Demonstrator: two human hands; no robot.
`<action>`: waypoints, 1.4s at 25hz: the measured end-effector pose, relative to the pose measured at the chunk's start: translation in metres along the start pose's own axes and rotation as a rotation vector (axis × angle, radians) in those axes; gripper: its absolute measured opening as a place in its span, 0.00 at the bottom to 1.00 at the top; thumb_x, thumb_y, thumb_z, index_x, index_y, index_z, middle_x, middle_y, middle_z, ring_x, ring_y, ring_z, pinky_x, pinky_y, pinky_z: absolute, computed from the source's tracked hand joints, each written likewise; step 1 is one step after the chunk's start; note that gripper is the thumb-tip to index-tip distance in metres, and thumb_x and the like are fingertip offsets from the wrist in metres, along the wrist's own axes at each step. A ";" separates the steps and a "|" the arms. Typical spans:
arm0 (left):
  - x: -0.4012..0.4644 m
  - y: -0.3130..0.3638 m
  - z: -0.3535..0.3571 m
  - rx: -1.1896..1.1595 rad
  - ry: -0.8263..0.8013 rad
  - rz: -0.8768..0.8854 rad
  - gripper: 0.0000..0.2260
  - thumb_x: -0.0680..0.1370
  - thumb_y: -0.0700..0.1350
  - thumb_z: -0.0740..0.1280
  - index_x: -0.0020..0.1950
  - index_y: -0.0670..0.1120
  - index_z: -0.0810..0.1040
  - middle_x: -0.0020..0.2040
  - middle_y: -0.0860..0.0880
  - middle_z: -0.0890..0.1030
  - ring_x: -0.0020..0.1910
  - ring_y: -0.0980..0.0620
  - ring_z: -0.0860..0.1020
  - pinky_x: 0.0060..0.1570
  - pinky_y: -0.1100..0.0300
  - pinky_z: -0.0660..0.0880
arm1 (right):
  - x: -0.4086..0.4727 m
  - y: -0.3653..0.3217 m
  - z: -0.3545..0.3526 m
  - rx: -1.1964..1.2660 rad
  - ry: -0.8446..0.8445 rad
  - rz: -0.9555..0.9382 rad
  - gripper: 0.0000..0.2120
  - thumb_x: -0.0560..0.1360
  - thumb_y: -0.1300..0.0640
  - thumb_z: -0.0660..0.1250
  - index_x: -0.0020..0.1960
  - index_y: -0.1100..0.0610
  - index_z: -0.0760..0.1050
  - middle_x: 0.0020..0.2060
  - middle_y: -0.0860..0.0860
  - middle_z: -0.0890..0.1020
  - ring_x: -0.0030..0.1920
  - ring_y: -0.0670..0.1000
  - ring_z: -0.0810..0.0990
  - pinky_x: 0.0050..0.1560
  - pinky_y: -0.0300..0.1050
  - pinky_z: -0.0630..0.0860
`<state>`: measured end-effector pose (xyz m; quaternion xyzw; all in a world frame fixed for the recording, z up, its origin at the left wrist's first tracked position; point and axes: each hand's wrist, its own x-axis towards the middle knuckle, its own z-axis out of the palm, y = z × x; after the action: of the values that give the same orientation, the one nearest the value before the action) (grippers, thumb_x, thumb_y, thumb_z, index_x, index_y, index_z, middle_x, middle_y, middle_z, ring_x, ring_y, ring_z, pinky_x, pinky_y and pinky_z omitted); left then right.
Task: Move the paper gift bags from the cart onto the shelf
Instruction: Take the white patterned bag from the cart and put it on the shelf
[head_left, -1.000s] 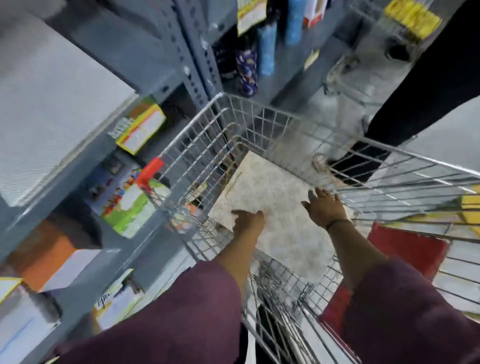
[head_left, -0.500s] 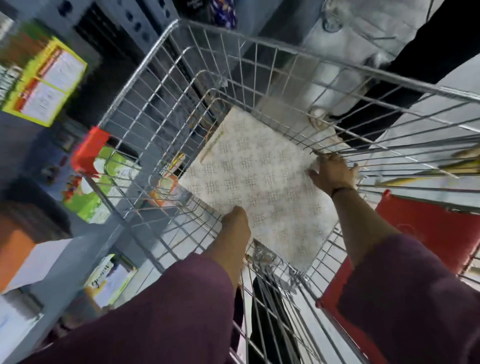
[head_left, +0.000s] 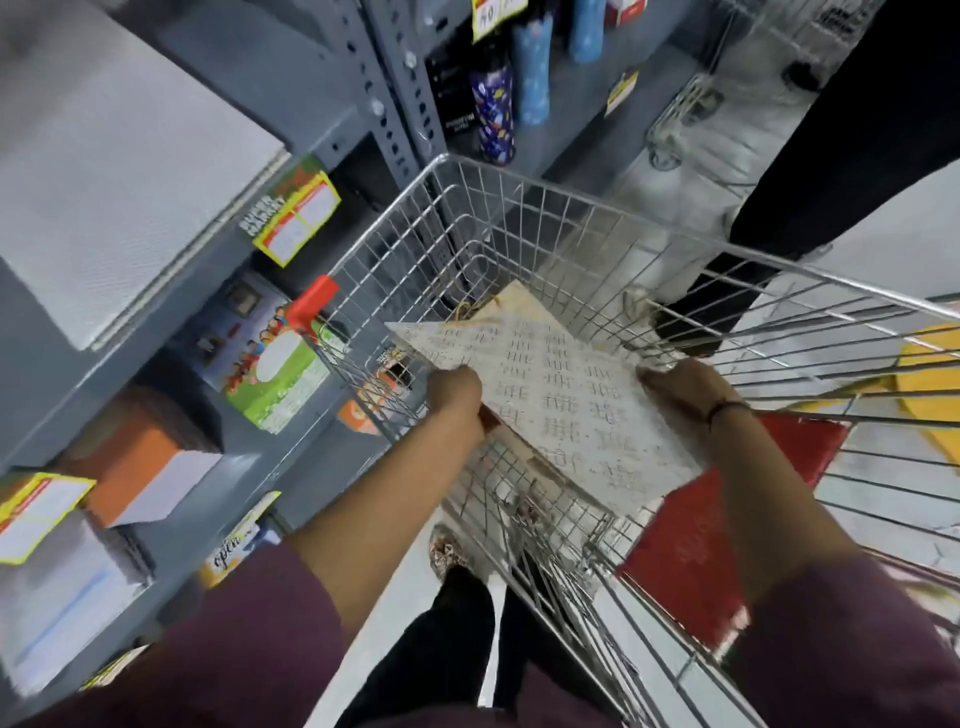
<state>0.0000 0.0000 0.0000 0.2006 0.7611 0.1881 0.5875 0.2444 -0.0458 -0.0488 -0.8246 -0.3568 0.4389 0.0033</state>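
A flat white paper gift bag with a grey pattern is tilted up inside the wire cart. My left hand grips its left edge and my right hand grips its right edge. A second bag with string handles lies under it in the cart. The grey metal shelf stands to the left of the cart.
The shelf holds white stacks, an orange box and colourful boxes with yellow price tags. Patterned bottles stand on a farther shelf. A red flap hangs on the cart's near end. Another person's dark legs stand beyond the cart.
Both hands have closed on the patterned bag's edges and raised it off the cart bottom, tilting it. The view has swung back and up, showing the shelf at left again.
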 end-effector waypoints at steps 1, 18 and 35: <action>-0.003 0.006 -0.011 -0.021 0.017 0.055 0.17 0.80 0.42 0.56 0.68 0.39 0.67 0.66 0.38 0.75 0.60 0.37 0.77 0.55 0.51 0.76 | -0.016 -0.001 0.000 0.035 0.014 0.005 0.27 0.75 0.42 0.60 0.55 0.67 0.74 0.60 0.65 0.77 0.59 0.63 0.75 0.55 0.49 0.70; -0.075 0.010 -0.172 -0.053 0.126 0.824 0.13 0.82 0.43 0.55 0.63 0.46 0.73 0.60 0.45 0.79 0.59 0.48 0.78 0.61 0.53 0.74 | -0.206 -0.075 0.066 0.760 0.242 -0.400 0.14 0.77 0.49 0.59 0.58 0.55 0.64 0.37 0.45 0.70 0.37 0.45 0.71 0.38 0.45 0.69; 0.006 0.145 -0.341 -0.134 0.626 1.002 0.20 0.79 0.32 0.57 0.72 0.38 0.65 0.72 0.40 0.67 0.72 0.48 0.66 0.71 0.63 0.62 | -0.151 -0.424 0.038 0.430 0.499 -0.805 0.07 0.72 0.56 0.68 0.42 0.59 0.80 0.39 0.55 0.79 0.43 0.49 0.76 0.34 0.34 0.67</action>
<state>-0.3199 0.1092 0.1522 0.4329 0.6972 0.5403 0.1861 -0.0853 0.1691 0.1722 -0.6822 -0.5359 0.2563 0.4264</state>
